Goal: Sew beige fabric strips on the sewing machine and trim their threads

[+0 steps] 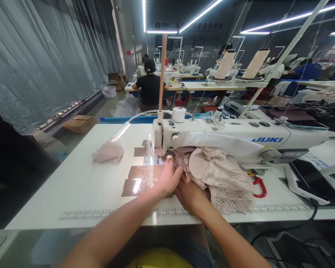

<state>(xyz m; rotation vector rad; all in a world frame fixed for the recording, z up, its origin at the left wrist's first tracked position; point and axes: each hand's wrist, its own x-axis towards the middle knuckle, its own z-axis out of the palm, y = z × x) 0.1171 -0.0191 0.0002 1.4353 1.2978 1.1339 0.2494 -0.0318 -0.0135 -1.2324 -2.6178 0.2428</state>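
Observation:
A JUKI sewing machine (pixel 206 130) stands across the white table, its needle area just in front of my hands. My left hand (pixel 171 178) is closed at the edge of a beige lace garment (pixel 223 175), with its fingertips close to the presser foot. Touching it from the right, my right hand (pixel 192 194) is closed on the garment's near edge; its fingertips are partly hidden. The bunched garment spreads out right of the needle, under the machine arm. A small beige cloth piece (pixel 108 152) lies apart on the left.
Brown tape patches (pixel 139 182) cover the table around the needle plate. A ruler strip (pixel 100 213) runs along the front edge. Red-handled scissors (pixel 259 187) lie right of the garment. Two thread cones (pixel 225 65) stand behind. A person in black (pixel 150 87) sits at another table ahead.

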